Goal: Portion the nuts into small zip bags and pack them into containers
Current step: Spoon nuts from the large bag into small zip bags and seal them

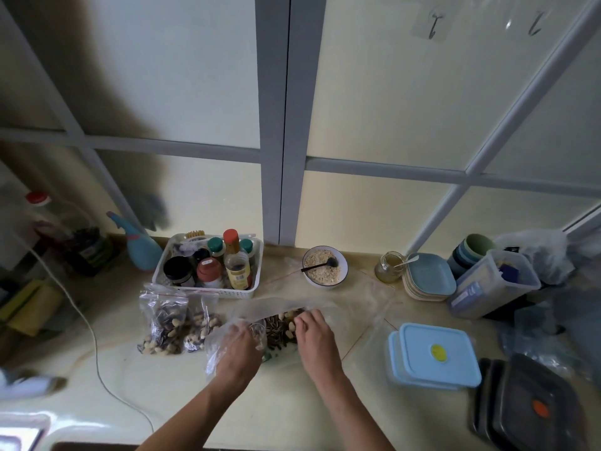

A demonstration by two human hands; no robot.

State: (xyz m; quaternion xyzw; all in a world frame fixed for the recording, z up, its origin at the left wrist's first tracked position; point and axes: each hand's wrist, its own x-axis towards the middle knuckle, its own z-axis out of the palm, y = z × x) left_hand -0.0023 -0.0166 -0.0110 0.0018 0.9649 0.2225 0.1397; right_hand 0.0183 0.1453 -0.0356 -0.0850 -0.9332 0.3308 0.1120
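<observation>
Left hand point(235, 348) holding zip bag point(216, 345), right hand point(313, 333) seemingly gathering nuts point(279, 327)

Black containers point(533, 415) cut off at right edge.

Light-blue container lids point(437, 351), white basket point(208, 289), red-capped bottle point(235, 258).

My zip bag point(227, 340): thin clear plastic, crinkly, glossy. Counter point(286, 402) smooth w/ a sheen. Blue container lids point(435, 356) matt plastic; basket point(208, 289) white plastic.
</observation>
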